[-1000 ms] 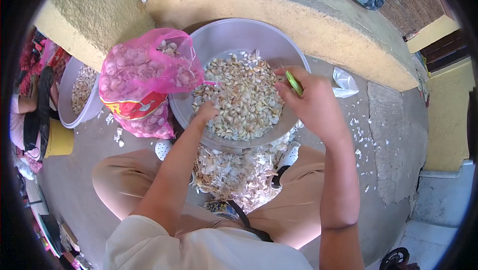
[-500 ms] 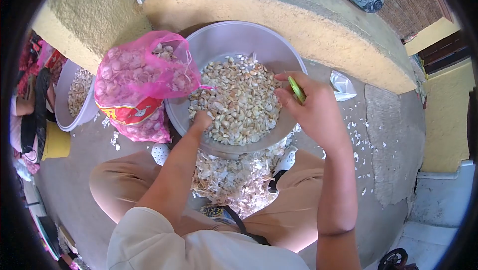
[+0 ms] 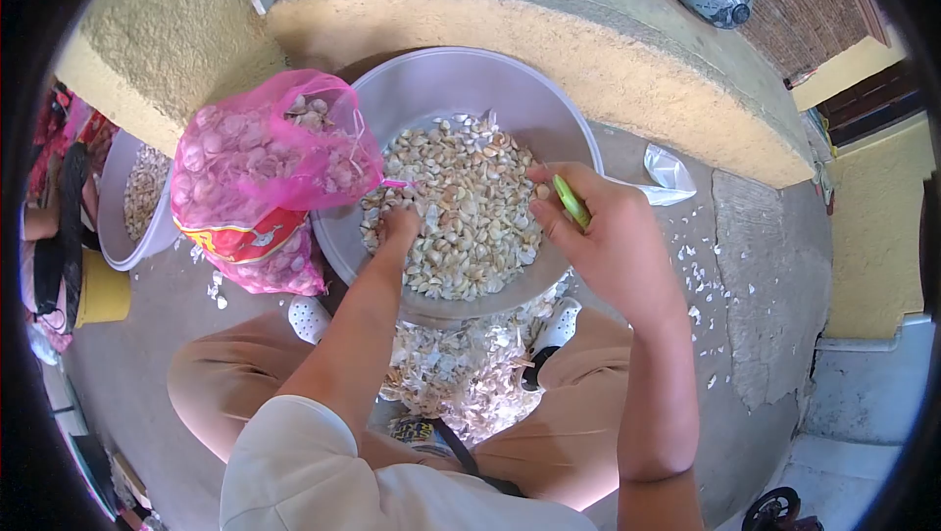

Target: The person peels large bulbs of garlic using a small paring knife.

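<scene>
A wide pale-lilac basin [image 3: 461, 59] full of garlic cloves [image 3: 461, 213] stands in front of my crossed legs. My left hand [image 3: 400, 225] is down at the cloves on the basin's left side, its fingers curled and partly hidden. Whatever they pinch is too small to make out. Over the right rim, my right hand [image 3: 610, 227] is closed around a small green-handled knife [image 3: 570, 202], whose blade I cannot see. Its thumb and forefinger point towards the cloves. A pink mesh bag [image 3: 245, 164] of garlic bulbs leans against the basin's left side.
Garlic skins [image 3: 470, 374] are heaped between my legs, with scraps scattered on the floor at right. Another basin [image 3: 120, 227] of cloves and a yellow bucket [image 3: 103, 288] stand left, near another person. A low concrete ledge [image 3: 549, 31] curves behind. A silvery plastic bag [image 3: 668, 173] lies right.
My left hand has shifted slightly up among the cloves, and more of its fingers show. The right hand has come a little lower and left with the knife. The whole view has tilted slightly.
</scene>
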A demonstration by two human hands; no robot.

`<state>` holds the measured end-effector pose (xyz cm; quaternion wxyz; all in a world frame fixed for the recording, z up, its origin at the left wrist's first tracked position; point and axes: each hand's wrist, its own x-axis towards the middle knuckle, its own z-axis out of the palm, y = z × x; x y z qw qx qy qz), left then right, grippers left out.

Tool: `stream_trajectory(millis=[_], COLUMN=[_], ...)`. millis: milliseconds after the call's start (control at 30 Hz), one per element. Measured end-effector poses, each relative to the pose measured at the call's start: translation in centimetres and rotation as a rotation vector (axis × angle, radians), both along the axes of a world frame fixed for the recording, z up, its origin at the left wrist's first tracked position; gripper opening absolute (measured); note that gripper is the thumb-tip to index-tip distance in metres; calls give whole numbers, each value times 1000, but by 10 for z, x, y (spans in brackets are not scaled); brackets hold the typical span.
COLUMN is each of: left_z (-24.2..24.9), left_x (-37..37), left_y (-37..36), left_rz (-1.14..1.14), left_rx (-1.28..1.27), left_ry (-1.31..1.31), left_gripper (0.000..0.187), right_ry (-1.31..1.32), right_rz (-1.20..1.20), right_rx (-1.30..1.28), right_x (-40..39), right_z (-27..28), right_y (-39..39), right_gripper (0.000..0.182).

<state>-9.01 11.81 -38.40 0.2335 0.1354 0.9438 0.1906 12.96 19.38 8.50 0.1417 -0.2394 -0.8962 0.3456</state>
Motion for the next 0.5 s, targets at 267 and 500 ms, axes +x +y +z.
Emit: stream_trajectory(millis=[267, 500], left_z=[30, 69], left_x=[23, 33], left_y=[4, -8], left_rz=[112, -350], left_rx=[384, 108], left_ry=[-146, 72], left_gripper=[73, 47], right_ry=[25, 17], right_rz=[12, 16], right_rx=[27, 5], right_x=[4, 7], right_z=[0, -2], right_y=[2, 3], right_gripper=[22, 23])
